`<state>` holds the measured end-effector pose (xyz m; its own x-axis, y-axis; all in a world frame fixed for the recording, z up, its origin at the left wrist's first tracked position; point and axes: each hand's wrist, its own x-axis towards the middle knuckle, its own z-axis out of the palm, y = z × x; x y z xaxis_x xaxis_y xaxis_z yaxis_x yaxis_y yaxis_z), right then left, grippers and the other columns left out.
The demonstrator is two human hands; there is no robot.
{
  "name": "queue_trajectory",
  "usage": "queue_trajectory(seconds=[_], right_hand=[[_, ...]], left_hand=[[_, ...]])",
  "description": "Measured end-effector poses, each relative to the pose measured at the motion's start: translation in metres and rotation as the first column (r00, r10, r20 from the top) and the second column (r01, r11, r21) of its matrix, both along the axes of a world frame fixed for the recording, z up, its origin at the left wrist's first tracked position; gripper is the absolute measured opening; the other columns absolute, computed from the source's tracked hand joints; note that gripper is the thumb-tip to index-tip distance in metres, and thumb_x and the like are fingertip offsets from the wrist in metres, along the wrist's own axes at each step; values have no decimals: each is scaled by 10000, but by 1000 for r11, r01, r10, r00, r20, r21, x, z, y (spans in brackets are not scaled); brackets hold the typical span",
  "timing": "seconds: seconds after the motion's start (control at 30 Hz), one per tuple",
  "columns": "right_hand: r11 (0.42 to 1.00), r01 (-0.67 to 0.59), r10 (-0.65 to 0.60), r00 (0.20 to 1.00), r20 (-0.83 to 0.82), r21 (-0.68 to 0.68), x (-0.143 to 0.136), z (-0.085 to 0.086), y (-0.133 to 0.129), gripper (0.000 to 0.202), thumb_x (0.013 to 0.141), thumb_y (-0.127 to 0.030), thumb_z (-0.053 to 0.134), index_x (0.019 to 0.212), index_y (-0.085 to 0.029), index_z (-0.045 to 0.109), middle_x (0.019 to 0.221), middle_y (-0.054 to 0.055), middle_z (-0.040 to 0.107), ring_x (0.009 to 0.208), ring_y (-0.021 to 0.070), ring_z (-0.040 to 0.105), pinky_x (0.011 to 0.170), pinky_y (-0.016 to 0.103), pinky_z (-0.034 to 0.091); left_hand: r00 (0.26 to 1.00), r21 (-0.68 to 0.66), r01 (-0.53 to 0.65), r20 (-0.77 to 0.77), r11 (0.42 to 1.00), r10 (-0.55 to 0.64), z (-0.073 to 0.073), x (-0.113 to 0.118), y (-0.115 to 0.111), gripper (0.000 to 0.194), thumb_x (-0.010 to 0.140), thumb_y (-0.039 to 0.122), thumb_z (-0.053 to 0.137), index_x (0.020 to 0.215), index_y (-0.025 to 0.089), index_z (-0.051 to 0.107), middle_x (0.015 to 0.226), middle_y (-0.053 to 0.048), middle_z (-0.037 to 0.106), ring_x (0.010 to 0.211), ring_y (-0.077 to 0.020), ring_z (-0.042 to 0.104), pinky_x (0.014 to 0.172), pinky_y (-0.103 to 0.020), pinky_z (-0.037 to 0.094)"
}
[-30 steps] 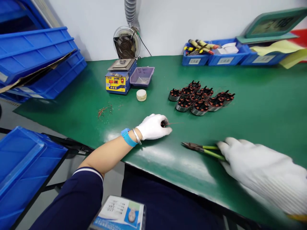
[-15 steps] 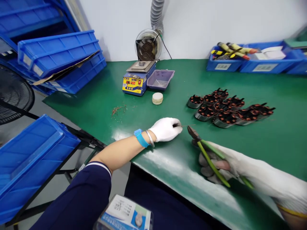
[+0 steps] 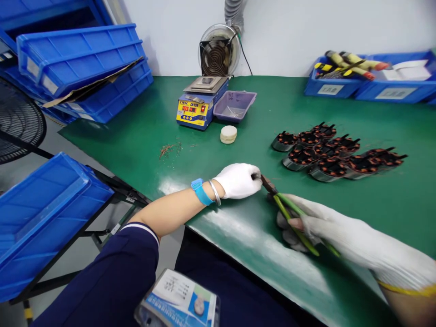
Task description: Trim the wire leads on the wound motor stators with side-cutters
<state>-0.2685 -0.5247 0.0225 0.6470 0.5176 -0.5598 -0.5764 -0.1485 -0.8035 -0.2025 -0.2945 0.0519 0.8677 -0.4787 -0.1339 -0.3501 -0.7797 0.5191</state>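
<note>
My left hand (image 3: 238, 180), in a white glove, is closed in a pinch over the table, its fingertips pointing right. A thin wire stuck out of that pinch a moment ago; now the cutter jaws cover the spot. My right hand (image 3: 308, 225), gloved too, grips wire cutters (image 3: 284, 205) with green handles. Their dark jaws touch or nearly touch my left fingertips; whether they bite on the wire I cannot tell. Beyond my hands stand several motor stators (image 3: 329, 169) with copper windings and black insulation, grouped on the green table (image 3: 218, 245).
A blue-and-yellow heating unit (image 3: 192, 112) with a red display stands beside a purple tray (image 3: 254, 101). Before them sit a round cream-coloured tin (image 3: 228, 135) and wire scraps (image 3: 166, 150). Blue bins (image 3: 335, 90) with tools line the back right; blue crates (image 3: 81, 56) are stacked left.
My right hand has brought the cutters left and up, so the jaws now meet my left fingertips. My left hand keeps its pinch. The view has shifted slightly.
</note>
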Motion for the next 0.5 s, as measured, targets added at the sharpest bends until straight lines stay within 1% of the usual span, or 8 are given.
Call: queue_trajectory(seconds=[0.07,0.13,0.2,0.27,0.33,0.43,0.47,0.5], right_hand=[[999,-1,1,1000,0,34,6,-1,4,719,679,-521,844,1248,-270,485,735,-27,607,538,138,544,462,234,426],[996,-44,44,999,-5,73,15,0,6,687,688,-500,841,1229,-266,487,801,-11,625,521,124,535,451,236,427],[987,-104,105,994,-1,126,23,3,9,623,711,-494,824,1181,-245,500,807,-6,618,493,106,513,427,224,398],[975,-144,146,989,3,167,28,6,14,515,751,-475,798,1100,-227,512,800,-6,610,498,96,512,434,214,392],[966,-161,166,986,-9,200,29,9,21,447,779,-452,780,1056,-227,510,807,-7,612,519,97,524,461,219,413],[965,-131,138,990,-15,225,24,14,25,506,743,-472,786,1101,-242,511,807,-9,620,567,134,578,504,254,463],[973,-109,110,994,4,204,23,16,21,555,707,-485,790,1125,-244,516,809,-3,629,579,154,599,514,275,487],[986,-75,67,996,63,150,22,18,14,587,679,-500,777,1142,-243,523,811,12,645,584,178,620,520,303,512]], left_hand=[[1000,86,22,17,996,-23,10,1,9,256,835,411,611,903,193,727,942,-72,768,871,-235,703,776,-314,531],[999,186,29,11,982,-32,22,2,20,395,725,558,705,875,194,716,901,-85,754,839,-266,704,714,-328,526],[1000,269,28,-11,963,-26,32,1,30,514,635,647,742,882,198,709,858,-83,739,804,-280,703,659,-330,509],[999,325,29,-25,945,-22,38,-1,37,532,607,650,753,900,208,710,832,-71,730,793,-282,706,641,-323,498],[1000,358,22,-18,933,-16,42,-4,41,502,602,615,764,908,220,717,820,-61,730,796,-280,711,647,-317,496],[1000,386,2,-11,923,3,46,-7,44,460,598,574,776,904,233,734,798,-53,733,791,-272,715,662,-312,499],[1000,394,0,-13,919,5,47,-7,45,453,594,573,780,892,235,739,791,-52,735,788,-271,716,664,-312,499],[1000,400,6,-18,916,1,48,-8,45,451,587,582,785,873,235,743,783,-52,736,784,-271,716,664,-312,500]])
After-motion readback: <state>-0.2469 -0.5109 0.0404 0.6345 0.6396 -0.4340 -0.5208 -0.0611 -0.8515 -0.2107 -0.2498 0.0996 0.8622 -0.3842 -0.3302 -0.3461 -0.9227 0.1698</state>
